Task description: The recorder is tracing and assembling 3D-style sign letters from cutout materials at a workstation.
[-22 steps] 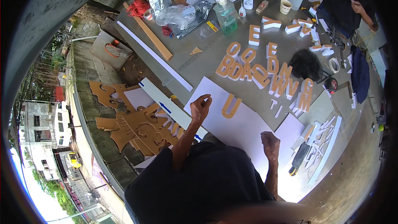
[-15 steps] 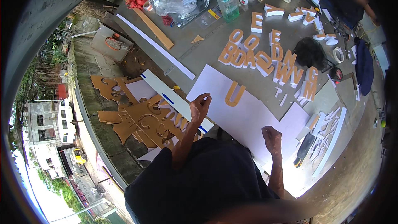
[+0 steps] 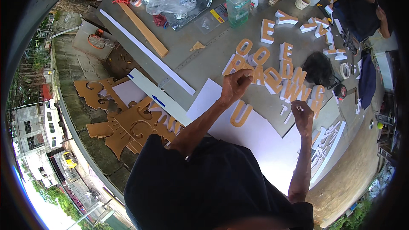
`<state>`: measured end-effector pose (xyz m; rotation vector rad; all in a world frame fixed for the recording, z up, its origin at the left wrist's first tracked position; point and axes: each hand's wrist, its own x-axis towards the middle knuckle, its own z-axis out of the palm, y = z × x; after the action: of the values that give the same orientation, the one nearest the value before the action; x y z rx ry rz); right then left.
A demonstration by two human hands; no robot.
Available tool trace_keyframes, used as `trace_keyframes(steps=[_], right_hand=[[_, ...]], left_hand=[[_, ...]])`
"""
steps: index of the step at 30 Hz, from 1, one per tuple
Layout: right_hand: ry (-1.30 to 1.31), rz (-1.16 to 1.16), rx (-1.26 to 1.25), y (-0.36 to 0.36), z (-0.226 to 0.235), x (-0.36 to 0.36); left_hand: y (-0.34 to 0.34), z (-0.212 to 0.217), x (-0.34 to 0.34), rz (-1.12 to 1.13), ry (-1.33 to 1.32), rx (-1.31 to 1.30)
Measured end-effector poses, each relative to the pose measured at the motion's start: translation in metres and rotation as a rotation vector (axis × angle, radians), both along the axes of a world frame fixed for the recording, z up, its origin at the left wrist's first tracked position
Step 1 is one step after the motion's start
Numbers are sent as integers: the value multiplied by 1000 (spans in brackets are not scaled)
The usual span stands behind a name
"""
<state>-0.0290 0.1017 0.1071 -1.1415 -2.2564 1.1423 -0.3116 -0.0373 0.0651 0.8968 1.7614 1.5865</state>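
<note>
The person's left hand (image 3: 237, 86) reaches over the grey table (image 3: 213, 64), fingers curled and thumb close to the forefinger, at the near side of a cluster of brown-faced white letters (image 3: 286, 71). The right hand (image 3: 303, 117) curls likewise at the cluster's lower right, beside small white pieces (image 3: 284, 110); whether either hand pinches or touches anything cannot be told from this view. A U-shaped letter (image 3: 241, 121) lies apart from the cluster, on a white sheet (image 3: 257, 140) between the forearms. Beyond the cluster stands a clear pump bottle (image 3: 238, 8) with green liquid. A long white strip (image 3: 147, 52) and a brown bar (image 3: 138, 23) lie farther left, and a dark mesh bundle (image 3: 317, 68) sits right of the letters
</note>
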Motion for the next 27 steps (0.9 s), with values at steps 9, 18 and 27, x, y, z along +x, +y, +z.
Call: trace_keyframes(steps=[9,18,27], right_hand=[[-95,139,392,217,6,-160],[-516,267,581,339,-90,-250],[-470,168,506,372,-105,-235]], left_hand=[[183,7,-22,-146,-360,165],[374,-58,-103,193,-367,-158],[432,-117,-139,331,-33,-62]])
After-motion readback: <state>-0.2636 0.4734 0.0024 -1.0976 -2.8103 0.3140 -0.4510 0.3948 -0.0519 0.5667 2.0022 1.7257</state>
